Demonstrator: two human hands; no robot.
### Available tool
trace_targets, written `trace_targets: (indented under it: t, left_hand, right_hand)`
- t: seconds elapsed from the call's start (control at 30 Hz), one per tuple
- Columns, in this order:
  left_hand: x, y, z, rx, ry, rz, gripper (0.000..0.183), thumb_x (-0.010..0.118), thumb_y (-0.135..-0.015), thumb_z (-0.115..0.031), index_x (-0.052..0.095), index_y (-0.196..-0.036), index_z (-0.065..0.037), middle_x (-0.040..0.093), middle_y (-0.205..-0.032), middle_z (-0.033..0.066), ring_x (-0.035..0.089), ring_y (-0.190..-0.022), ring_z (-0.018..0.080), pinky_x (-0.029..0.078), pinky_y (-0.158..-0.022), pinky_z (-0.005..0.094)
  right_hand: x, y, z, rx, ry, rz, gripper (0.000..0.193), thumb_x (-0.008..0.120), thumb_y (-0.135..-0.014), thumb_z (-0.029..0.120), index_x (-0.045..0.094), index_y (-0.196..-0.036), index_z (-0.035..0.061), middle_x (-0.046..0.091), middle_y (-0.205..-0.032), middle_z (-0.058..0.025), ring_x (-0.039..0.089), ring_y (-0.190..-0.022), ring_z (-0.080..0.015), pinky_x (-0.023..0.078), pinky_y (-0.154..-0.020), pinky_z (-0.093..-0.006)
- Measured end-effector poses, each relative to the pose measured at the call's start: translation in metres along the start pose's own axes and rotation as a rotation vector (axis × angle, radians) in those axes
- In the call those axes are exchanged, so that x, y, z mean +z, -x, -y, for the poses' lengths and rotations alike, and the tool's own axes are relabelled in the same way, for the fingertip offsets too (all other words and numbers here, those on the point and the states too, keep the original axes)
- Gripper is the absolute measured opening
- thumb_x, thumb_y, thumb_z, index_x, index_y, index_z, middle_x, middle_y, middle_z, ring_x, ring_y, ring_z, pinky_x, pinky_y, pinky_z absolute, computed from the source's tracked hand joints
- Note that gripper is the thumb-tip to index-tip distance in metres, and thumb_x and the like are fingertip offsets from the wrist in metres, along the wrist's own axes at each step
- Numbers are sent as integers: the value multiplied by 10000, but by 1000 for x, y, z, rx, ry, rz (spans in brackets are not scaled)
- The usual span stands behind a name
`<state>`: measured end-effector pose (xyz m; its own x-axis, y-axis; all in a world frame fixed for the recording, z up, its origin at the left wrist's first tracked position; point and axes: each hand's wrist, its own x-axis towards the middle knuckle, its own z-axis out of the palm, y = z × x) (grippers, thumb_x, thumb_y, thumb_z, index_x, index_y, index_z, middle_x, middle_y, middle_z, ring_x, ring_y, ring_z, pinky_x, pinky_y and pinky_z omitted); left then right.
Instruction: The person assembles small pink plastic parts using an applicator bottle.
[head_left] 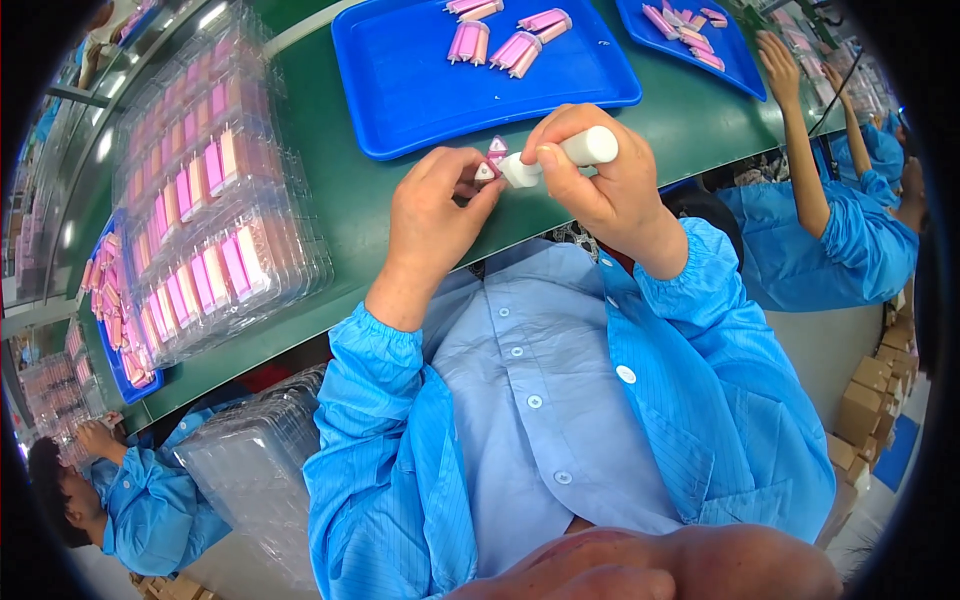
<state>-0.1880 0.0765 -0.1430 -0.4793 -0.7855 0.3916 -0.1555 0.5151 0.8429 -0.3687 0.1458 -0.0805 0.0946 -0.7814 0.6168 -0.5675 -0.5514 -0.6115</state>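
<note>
Between the thumb and fingers of my left hand are small pink pieces with white triangular ends, partly covered by the fingers. My right hand is wrapped round a white cylindrical bottle, tilted so that its wider white end comes right up to the pink pieces. Whether the two touch is hard to make out. Both hands are over the near edge of the green table. Just beyond them lies a blue tray holding several pink and peach pieces.
To the left, clear plastic trays full of pink and peach pieces are stacked high. A blue tray of loose pieces sits beside them. Another blue tray stands at the far right, near a co-worker's arm. Cardboard boxes line the floor.
</note>
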Motion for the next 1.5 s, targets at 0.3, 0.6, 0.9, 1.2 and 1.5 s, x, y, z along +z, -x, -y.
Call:
trace_targets:
  t: [0.3,0.6,0.9,1.2,1.5]
  left_hand:
    - [3,4,4,96,-148,-38,268,848,-736,-56,634,-897,-48,636,-809,67,682,-685,201,553,-586,317]
    - [3,3,6,128,-196,-35,283,828,-715,-40,621,-907,-58,617,-779,62,676,-699,212,547,-582,331]
    - [3,1,3,44,-157,-54,390,814,-728,-31,638,-1076,-22,661,-1001,118,692,-816,242,571,-652,354]
    - [-8,-1,13,-409,590,172,438,607,-994,-232,561,-1321,55,681,-1111,166,675,-1034,287,532,-931,400]
    - [-44,-3,-22,-319,1026,162,556,532,-1042,-324,440,-1420,74,649,-1199,187,669,-1055,279,542,-878,370]
  right_hand:
    - [6,22,22,150,-281,-237,101,682,-939,87,635,-959,0,687,-862,-100,631,-690,-170,505,-602,-294]
    - [10,11,19,136,-164,-147,104,692,-936,104,633,-938,18,668,-826,-93,627,-670,-178,488,-583,-298]
    - [16,-4,17,191,-87,-68,146,708,-930,136,615,-905,26,612,-744,-85,582,-609,-184,443,-545,-313]
    - [-14,-8,-21,180,-472,-402,194,565,-1043,201,616,-997,20,694,-913,-66,593,-655,-64,493,-579,-211]
    - [27,8,-61,431,-490,-222,214,611,-1021,237,639,-947,38,622,-730,-7,543,-584,-56,422,-518,-214]
